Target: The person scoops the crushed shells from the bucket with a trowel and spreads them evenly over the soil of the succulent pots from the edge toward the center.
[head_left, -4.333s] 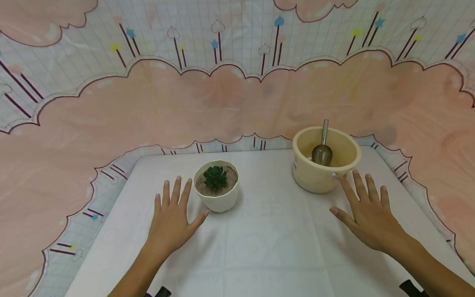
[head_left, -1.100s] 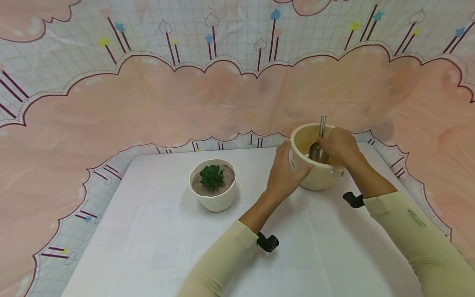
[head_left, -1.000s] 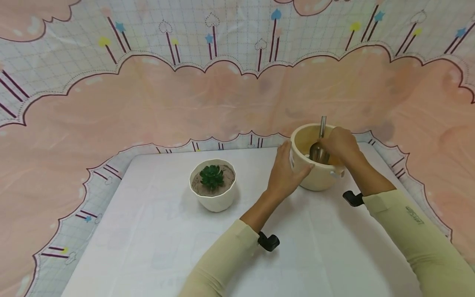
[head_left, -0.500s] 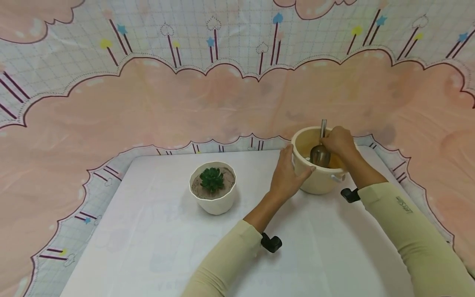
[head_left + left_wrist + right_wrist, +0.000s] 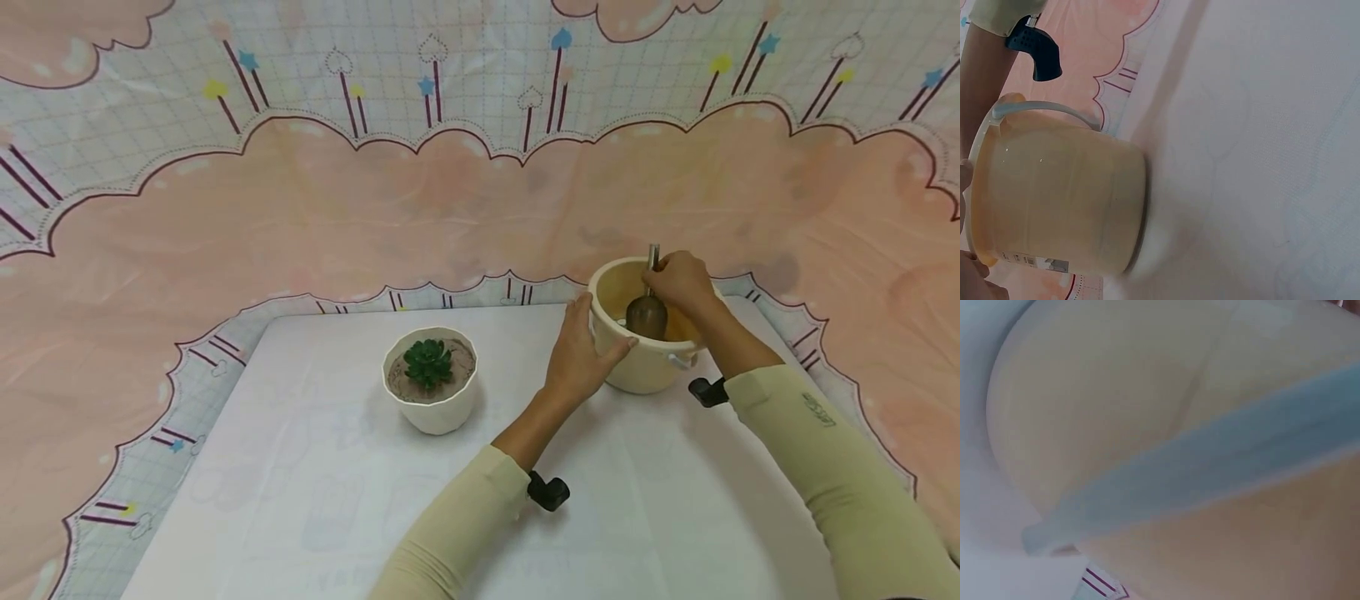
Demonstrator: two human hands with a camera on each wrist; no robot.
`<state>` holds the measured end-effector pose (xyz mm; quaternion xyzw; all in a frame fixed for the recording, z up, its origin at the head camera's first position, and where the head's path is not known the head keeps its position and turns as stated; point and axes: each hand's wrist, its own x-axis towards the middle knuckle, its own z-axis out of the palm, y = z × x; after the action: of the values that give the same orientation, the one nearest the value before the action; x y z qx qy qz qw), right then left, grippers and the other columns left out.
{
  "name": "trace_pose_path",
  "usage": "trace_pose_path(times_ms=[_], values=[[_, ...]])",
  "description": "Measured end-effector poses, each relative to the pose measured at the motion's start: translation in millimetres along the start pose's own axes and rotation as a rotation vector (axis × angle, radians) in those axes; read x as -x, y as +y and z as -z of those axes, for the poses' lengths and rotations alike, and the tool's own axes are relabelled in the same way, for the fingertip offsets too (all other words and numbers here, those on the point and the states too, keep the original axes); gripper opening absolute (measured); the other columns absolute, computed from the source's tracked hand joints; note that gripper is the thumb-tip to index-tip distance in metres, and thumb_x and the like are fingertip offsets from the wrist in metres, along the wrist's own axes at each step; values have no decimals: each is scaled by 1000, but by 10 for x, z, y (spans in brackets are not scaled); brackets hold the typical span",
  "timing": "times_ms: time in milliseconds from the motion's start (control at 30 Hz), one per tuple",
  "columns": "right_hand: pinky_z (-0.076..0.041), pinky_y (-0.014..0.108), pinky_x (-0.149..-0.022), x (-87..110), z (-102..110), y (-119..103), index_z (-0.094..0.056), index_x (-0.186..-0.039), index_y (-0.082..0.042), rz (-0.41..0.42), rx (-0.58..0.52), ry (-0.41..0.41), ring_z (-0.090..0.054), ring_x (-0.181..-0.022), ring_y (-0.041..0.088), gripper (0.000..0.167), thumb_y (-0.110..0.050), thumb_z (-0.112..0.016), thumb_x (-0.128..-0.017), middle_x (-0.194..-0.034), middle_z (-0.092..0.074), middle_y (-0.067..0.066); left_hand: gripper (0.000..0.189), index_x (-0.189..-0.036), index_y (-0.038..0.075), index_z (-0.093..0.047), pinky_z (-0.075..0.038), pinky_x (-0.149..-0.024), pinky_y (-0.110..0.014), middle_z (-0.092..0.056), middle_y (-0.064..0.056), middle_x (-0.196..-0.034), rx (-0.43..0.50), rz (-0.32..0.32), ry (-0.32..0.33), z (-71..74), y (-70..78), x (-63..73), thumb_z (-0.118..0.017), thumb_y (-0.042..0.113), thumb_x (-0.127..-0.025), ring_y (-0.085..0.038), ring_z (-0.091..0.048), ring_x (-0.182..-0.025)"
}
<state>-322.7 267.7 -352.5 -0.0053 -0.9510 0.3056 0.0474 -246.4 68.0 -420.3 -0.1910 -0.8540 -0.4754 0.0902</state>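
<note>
A cream bucket [image 5: 648, 371] stands at the back right of the white table. My left hand [image 5: 576, 354] holds its near left side, thumb at the front of the rim and fingers along the left. In the left wrist view, fingertips [image 5: 979, 275] reach the rim of the bucket [image 5: 1060, 194]. My right hand [image 5: 681, 282] reaches over the right rim and pinches the handle of a metal scoop [image 5: 647, 318]. The scoop's rounded bowl hangs within the bucket. In the right wrist view, the bucket's pale grey carrying handle [image 5: 1210, 462] crosses its wall, and my hand is out of sight.
A white faceted pot [image 5: 438, 415] with a green succulent [image 5: 428, 363] in grey-brown soil stands left of the bucket. Behind the table [image 5: 315, 483] hangs a patterned pink cloth [image 5: 420, 217]. Black cameras [image 5: 549, 492] are worn at both wrists.
From flat above the table, both hands went to the bucket, the left onto its side and the right into it. Lately the right hand rose slightly to the scoop's handle and turned the scoop a little.
</note>
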Motion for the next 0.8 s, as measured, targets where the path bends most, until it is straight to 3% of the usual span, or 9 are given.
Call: trace_pose_path(times_ms=[167,333,433,633,800], values=[[-46,32,-54,86,109,-64,-71,-101,13,7,1,27,-59,-65,25,39,-24,-58,-103,-79,-70,21,87,-162,10,-31,-36,-118,-48,-43,-11,-160,1,-6,4,1,2,6,-80,38,-96,-34,-29,-155],[-59,30,-60,165,211,-120,-64,-115,18,-7,-122,19,-69,-65,19,37,-17,-59,-102,-106,-67,36,88,-162,9,-31,-39,-117,-42,-46,-9,-156,4,-26,14,-7,-9,5,-81,37,-95,-25,-39,-150],[-63,33,-67,189,254,-153,-60,-122,18,-11,-188,-13,-72,-70,19,37,-15,-58,-105,-117,-62,38,89,-162,8,-32,-42,-115,-39,-47,-8,-155,4,-26,19,-12,-17,11,-82,36,-95,-21,-45,-145],[-63,32,-71,167,331,-191,-59,-122,21,-11,-246,-97,-74,-76,18,36,-12,-58,-108,-114,-64,37,91,-163,8,-30,-44,-113,-36,-47,-8,-156,-6,-21,12,-15,-12,29,-82,36,-94,-18,-47,-143],[-63,30,-69,142,399,-245,-62,-117,17,19,-238,-15,-71,-71,11,32,-14,-60,-108,-115,-66,35,92,-164,9,-29,-43,-114,-37,-45,-8,-159,-15,-20,11,2,1,18,-82,37,-94,-19,-45,-145]])
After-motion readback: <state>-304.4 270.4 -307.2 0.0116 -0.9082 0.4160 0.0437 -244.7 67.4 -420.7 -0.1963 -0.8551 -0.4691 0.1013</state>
